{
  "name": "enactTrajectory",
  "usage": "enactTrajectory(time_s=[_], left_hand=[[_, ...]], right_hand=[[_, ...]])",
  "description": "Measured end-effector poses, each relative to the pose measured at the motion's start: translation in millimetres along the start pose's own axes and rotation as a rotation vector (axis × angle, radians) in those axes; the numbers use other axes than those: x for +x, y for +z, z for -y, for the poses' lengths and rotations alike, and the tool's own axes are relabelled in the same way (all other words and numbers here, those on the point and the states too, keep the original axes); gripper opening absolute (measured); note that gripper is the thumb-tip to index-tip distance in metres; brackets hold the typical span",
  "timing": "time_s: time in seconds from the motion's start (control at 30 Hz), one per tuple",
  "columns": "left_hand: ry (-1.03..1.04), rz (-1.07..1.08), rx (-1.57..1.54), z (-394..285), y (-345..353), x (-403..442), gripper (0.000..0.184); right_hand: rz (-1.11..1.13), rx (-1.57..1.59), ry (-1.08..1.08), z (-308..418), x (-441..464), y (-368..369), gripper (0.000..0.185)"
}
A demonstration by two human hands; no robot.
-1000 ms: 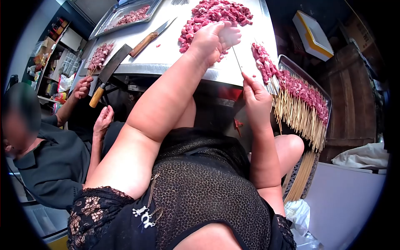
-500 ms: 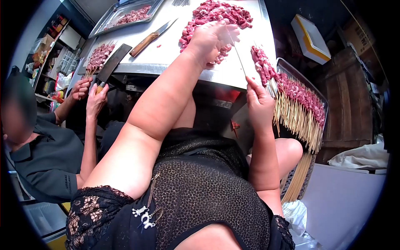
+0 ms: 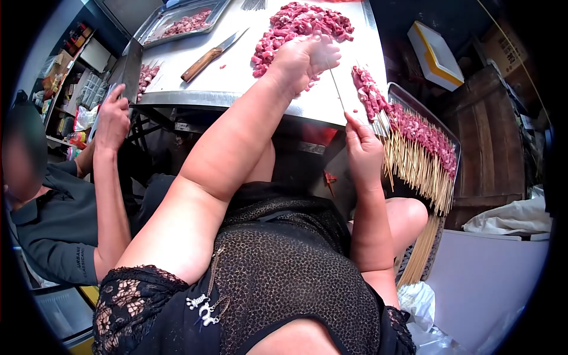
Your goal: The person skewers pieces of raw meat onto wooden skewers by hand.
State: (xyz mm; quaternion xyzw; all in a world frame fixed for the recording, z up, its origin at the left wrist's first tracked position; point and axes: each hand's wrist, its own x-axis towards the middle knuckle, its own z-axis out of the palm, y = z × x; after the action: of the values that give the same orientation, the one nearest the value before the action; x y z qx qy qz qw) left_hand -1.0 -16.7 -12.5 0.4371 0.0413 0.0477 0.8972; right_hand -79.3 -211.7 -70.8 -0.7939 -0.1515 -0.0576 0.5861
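Note:
My left hand [image 3: 305,59] is at the near edge of a pile of raw meat chunks [image 3: 313,21] on the white table, its fingers stretched out and apart. A whitish sheen lies over those fingers; whether a small piece of meat is among them is unclear. Between thumb and fingers, my right hand [image 3: 362,142] pinches the lower end of a thin skewer [image 3: 337,89]. The skewer slants up, its tip beside my left fingers, with no meat visible along it. Finished meat skewers [image 3: 370,94] lie at the table's right edge, close to my right hand.
A tray of meat skewers [image 3: 423,136] stands right of the table [image 3: 236,80], bare sticks [image 3: 420,260] below it. A wooden-handled knife [image 3: 207,62] lies left of the pile. Another person's hand [image 3: 112,118] raises a cleaver [image 3: 131,68] at left. A metal tray [image 3: 155,38] holds more meat.
The other person's cleaver has swung upright and left, away from the skewers there. My left fingers are spread slightly more; my right hand still pinches the skewer. The view has shifted slightly.

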Motion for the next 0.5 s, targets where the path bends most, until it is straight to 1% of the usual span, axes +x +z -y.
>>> enactTrajectory(time_s=[0.1, 0.17, 0.33, 0.4, 0.43, 0.47, 0.5], left_hand=[[0.023, -0.015, -0.009, 1.5, 4.7, -1.4, 0.021], [0.02, -0.003, -0.077, 3.8, 4.9, -1.2, 0.02], [-0.015, 0.007, -0.11, 1.7, 5.2, -4.4, 0.02], [-0.028, 0.01, -0.119, 2.8, 5.3, -5.9, 0.02], [-0.051, 0.053, -0.111, 6.4, 4.2, -7.3, 0.021], [-0.072, 0.099, -0.103, 8.0, 3.7, -7.0, 0.022], [-0.071, 0.101, -0.103, 6.5, 3.4, -5.7, 0.022]], right_hand=[[-0.018, -0.001, 0.017, 2.5, -1.1, 8.4, 0.024], [-0.081, 0.021, -0.115, -3.7, 0.4, 15.1, 0.025], [-0.064, 0.049, -0.102, -1.8, 2.1, 17.8, 0.024], [0.015, 0.273, 0.109, -8.6, 3.4, 19.3, 0.024], [0.017, 0.272, 0.112, -7.7, 1.6, 18.8, 0.024], [0.05, 0.457, 0.206, -4.3, 0.7, 17.2, 0.025], [0.082, 0.642, 0.297, -0.1, 1.8, 16.0, 0.025]])
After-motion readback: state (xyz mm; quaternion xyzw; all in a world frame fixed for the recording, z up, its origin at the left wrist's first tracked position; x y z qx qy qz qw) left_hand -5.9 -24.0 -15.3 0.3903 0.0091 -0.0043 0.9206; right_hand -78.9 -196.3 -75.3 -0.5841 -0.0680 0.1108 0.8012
